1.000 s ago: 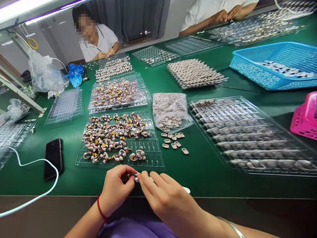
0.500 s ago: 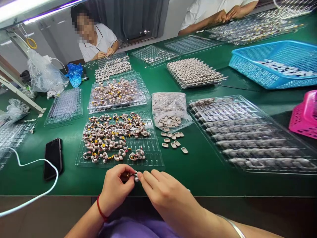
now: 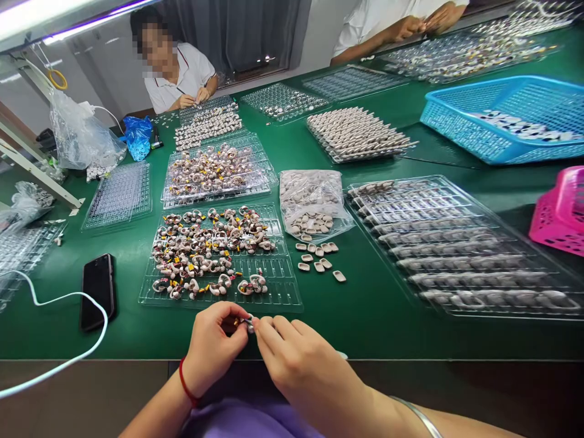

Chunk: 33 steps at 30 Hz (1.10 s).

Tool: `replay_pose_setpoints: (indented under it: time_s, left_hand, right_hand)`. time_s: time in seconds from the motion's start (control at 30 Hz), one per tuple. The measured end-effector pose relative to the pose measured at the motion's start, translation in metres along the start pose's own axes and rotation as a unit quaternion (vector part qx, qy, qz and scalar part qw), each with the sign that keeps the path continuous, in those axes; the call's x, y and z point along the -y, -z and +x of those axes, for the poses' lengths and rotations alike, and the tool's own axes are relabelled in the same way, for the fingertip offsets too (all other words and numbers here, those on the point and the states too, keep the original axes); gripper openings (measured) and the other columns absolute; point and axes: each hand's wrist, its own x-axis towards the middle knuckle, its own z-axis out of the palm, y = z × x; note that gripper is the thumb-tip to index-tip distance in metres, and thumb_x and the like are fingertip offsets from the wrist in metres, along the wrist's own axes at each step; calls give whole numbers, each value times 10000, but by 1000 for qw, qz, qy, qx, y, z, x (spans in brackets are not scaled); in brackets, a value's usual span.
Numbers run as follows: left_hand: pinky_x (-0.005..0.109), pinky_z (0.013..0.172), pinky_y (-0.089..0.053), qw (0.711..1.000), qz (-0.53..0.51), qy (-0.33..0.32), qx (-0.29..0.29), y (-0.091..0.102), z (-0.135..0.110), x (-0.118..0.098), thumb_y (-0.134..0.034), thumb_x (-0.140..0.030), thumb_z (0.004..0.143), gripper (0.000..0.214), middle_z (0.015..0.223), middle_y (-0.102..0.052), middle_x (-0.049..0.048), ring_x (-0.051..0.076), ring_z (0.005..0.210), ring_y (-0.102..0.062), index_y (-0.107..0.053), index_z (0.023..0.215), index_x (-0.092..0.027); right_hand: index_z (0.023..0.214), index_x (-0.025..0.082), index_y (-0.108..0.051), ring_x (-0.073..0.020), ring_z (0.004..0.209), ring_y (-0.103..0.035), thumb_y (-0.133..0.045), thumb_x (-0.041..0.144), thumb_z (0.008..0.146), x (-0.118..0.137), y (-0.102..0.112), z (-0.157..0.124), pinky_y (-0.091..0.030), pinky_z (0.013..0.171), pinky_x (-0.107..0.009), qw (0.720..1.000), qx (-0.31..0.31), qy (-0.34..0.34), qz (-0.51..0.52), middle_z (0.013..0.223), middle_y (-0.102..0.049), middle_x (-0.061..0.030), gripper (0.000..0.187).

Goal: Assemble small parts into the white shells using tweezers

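Note:
My left hand [image 3: 214, 347] is closed in a pinch near the front edge of the green table. Between its thumb and forefinger is a small earphone piece [image 3: 250, 327], pale and dark, mostly covered by the fingers. The fingertips of my right hand [image 3: 303, 362] are pinched together at the same piece, from the right. Just beyond my hands lies a clear tray [image 3: 269, 298] of loose beige earphone pieces [image 3: 196, 255] with yellow parts and wires. Several small beige oval covers [image 3: 339, 276] lie right of it, beside a plastic bag [image 3: 312, 188] of the same covers.
A black phone [image 3: 98, 292] and white cable [image 3: 55, 299] lie left. At right are a tray of beige pieces in rows [image 3: 474, 261], a blue basket [image 3: 483, 137] and a pink basket [image 3: 559, 213]. Two co-workers sit across the table [image 3: 356, 328], hands busy with small parts.
My right hand has turned slightly and its wrist is a little lower and further left; both hands stay at the earphone piece. The far-right co-worker's hands have shifted slightly.

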Motion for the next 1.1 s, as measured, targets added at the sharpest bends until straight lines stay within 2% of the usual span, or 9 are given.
replay_pose_setpoints:
  time_s: [0.27,0.4,0.5,0.57,0.63,0.73,0.9,1.0,1.1]
  left_hand:
    - [237,613,-499,1000,7,-9,-13,-2,0,-1,-603,-119,761,101,764,-720,45,167,663,-652,-693,784,-159]
    - [229,582,-457,999,19,-16,-22,-2,-1,-1,-586,-110,750,104,725,-680,28,150,629,-601,-676,763,-159]
    - [219,551,-415,1000,-14,-3,-15,-1,-1,0,-580,-94,728,96,688,-629,2,128,591,-544,-640,755,-164]
    - [212,536,-387,998,-59,15,0,0,0,-1,-588,-85,707,101,660,-585,-22,113,570,-508,-601,759,-171]
    - [206,526,-361,994,-106,36,19,2,1,-3,-599,-79,684,129,642,-542,-42,101,560,-473,-561,758,-177]
    - [197,522,-340,981,-171,64,60,3,2,-9,-617,-78,655,169,636,-504,-57,90,565,-429,-519,749,-180]
    - [179,496,-321,953,-266,90,116,1,0,-16,-648,-73,594,250,625,-463,-77,68,544,-387,-455,705,-187]
    - [178,469,-330,935,-304,119,138,0,-2,-18,-660,-83,599,281,611,-468,-86,62,503,-395,-438,726,-197]
    - [177,530,-369,937,-296,111,150,5,-2,-21,-715,-95,638,287,671,-526,-63,67,565,-457,-474,768,-182]
  right_hand:
    - [897,37,-702,-228,627,-565,-509,31,742,3,0,-3,-404,481,-317,999,-9,22,-36,776,-638,-135,247]
    - [924,56,-701,-207,591,-559,-535,-6,680,-11,5,-6,-440,482,-310,1000,2,-2,21,731,-637,-90,301]
    - [1030,64,-674,-201,630,-594,-542,-33,693,-30,7,-9,-492,550,-303,994,7,-30,102,776,-652,-75,375]
    - [1097,108,-644,-190,688,-618,-546,-24,748,-41,6,-10,-516,610,-289,977,21,-68,200,851,-653,-66,386]
    - [1086,160,-633,-166,720,-624,-546,0,797,-48,1,-9,-520,643,-262,943,32,-103,315,897,-633,-51,341]
    - [970,185,-640,-136,707,-611,-532,45,841,-46,-11,-7,-501,635,-226,900,17,-93,426,907,-604,-44,219]
    - [839,179,-621,-132,716,-609,-415,26,854,-33,-30,-9,-479,600,-205,889,-46,9,455,938,-636,-71,257]
    - [852,170,-609,-138,726,-612,-383,19,880,-32,-32,-13,-488,607,-207,882,-83,30,462,872,-649,-71,274]
    - [882,168,-600,-134,748,-633,-402,10,888,-35,-27,-16,-511,629,-203,862,-111,27,494,864,-659,-71,253]
